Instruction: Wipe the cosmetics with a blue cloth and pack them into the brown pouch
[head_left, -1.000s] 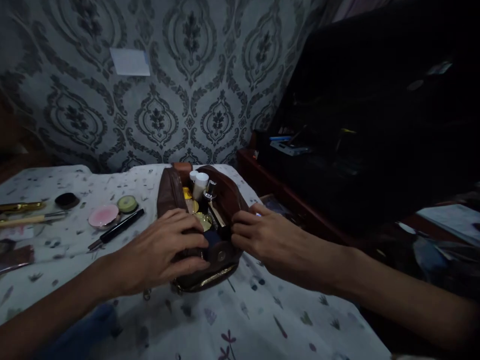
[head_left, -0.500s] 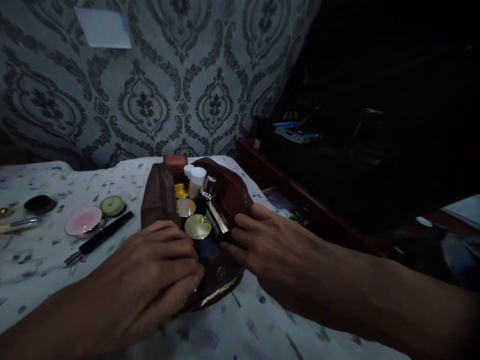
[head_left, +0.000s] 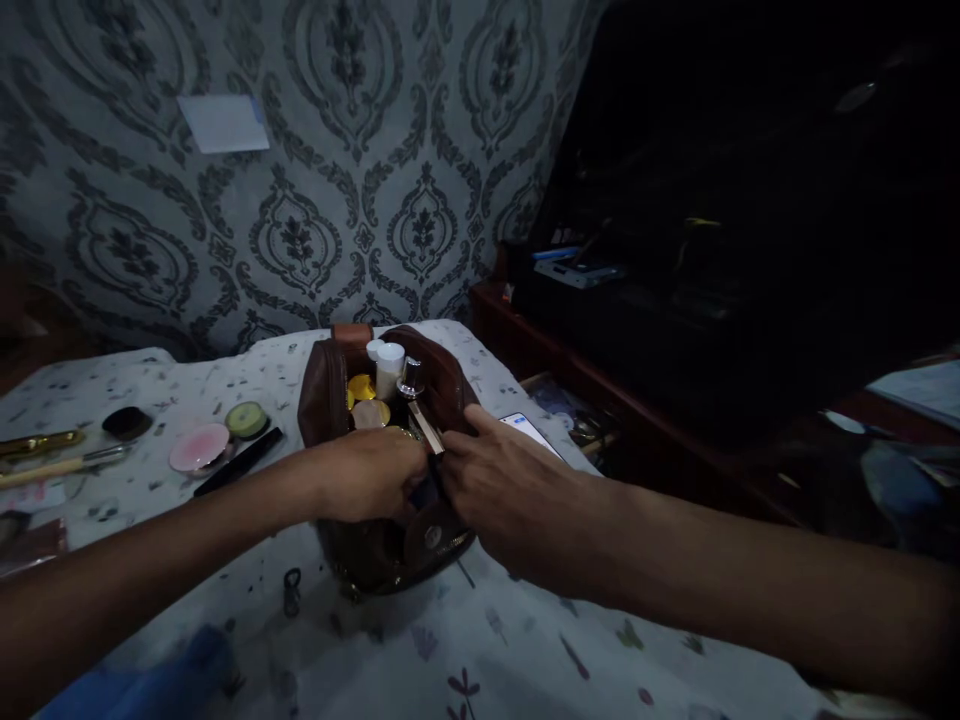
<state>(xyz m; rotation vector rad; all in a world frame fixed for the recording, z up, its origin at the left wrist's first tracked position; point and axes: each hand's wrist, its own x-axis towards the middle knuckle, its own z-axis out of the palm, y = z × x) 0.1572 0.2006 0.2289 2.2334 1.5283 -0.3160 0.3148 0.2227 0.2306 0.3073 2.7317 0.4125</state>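
Note:
A brown makeup bag (head_left: 330, 385) stands unzipped on the bed. In it I see a white-capped bottle (head_left: 389, 372), a silver-capped bottle (head_left: 410, 378), a yellow item (head_left: 361, 387), a round golden lid (head_left: 370, 414) and a slim gold-edged case (head_left: 426, 428). My left hand (head_left: 375, 472) dips into the front of the bag, its fingers bent and close together; the fingertips and whatever they grip are hidden. Wrapped over the bag's right side is my right hand (head_left: 499, 475), with the fingers on the inside near the slim case.
Left of the bag lie a pink compact (head_left: 199, 447), a green round container (head_left: 246, 420), a black stick (head_left: 238, 462), a dark round item (head_left: 126, 423) and a brush (head_left: 67, 466). A phone (head_left: 531, 434) rests behind my right wrist. The wooden bed edge (head_left: 592, 395) runs along the right.
My left hand has moved from the bag's left rim into its opening, covering part of the contents. My right hand stays on the right side. The view has shifted slightly.

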